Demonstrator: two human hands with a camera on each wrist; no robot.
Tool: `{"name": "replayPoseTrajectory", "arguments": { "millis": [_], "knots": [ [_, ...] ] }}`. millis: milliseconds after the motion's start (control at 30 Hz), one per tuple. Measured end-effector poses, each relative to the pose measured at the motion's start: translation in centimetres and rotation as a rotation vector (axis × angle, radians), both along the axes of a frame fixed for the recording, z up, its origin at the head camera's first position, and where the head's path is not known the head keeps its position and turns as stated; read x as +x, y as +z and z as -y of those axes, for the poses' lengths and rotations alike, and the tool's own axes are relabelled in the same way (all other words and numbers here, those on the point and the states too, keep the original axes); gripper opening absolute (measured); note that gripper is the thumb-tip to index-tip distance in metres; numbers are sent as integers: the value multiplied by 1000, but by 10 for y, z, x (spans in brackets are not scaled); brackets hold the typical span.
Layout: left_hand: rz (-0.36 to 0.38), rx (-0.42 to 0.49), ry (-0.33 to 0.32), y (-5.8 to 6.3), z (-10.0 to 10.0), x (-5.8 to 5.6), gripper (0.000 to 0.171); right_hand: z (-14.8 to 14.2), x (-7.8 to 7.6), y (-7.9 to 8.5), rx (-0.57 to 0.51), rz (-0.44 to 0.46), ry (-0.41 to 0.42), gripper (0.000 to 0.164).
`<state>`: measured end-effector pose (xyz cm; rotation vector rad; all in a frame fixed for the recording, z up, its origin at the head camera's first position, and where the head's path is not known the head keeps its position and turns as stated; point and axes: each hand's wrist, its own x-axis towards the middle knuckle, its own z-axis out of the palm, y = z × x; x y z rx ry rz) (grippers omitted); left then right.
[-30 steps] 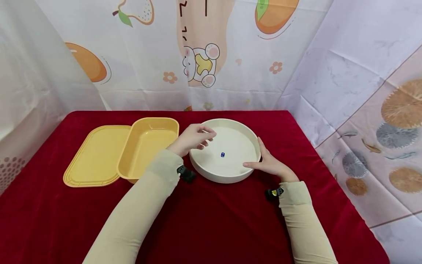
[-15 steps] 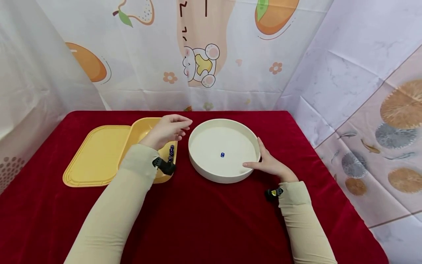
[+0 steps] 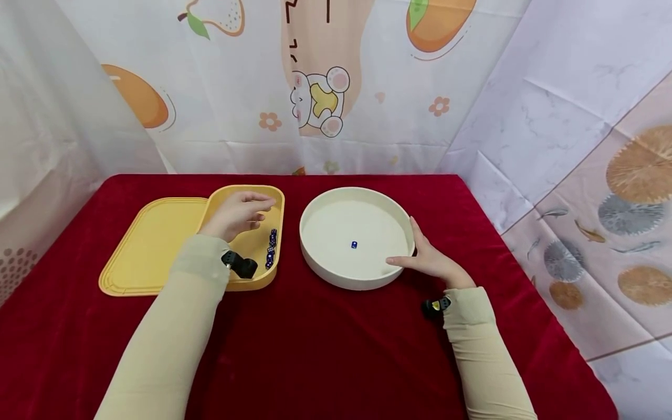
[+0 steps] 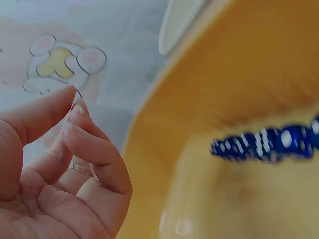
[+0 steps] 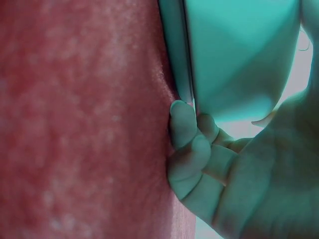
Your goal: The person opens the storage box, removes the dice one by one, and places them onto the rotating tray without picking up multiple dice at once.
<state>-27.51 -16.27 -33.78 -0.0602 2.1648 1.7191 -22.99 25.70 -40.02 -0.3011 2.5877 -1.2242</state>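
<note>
My left hand (image 3: 238, 214) is over the yellow plastic box (image 3: 281, 245), its fingers bent and the thumb close to the index fingertip. No object shows between them in the left wrist view. Several blue dice (image 3: 270, 249) with white dots form a row along the box's right inner wall, close together in the left wrist view (image 4: 269, 144). A single blue die (image 3: 354, 245) lies in the round white tray (image 3: 357, 204). At the tray's right side my right hand (image 3: 433, 259) grips the rim, thumb over the edge and fingers outside, some curled beneath the wall in the right wrist view.
A flat yellow lid (image 3: 147, 251) lies left of the box, partly under it. Red cloth (image 3: 336, 350) covers the table. Printed curtains (image 3: 220, 99) hang behind and at both sides.
My left hand has moved left from above the round tray to above the yellow box, uncovering the dice row. The right hand stays on the tray, and the die there lies still.
</note>
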Motion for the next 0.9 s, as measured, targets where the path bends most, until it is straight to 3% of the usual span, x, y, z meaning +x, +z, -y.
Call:
{"name": "replayPoseTrajectory", "arguments": {
  "millis": [333, 567, 900],
  "knots": [
    [71, 58, 33, -19, 13, -8, 44, 1, 0, 1, -7, -10, 2, 121],
    [99, 33, 0, -27, 15, -12, 38, 1, 0, 1, -7, -2, -3, 121],
    [137, -45, -42, -34, 11, -13, 46, 0, -1, -1, 11, -5, -4, 122]
  ]
}}
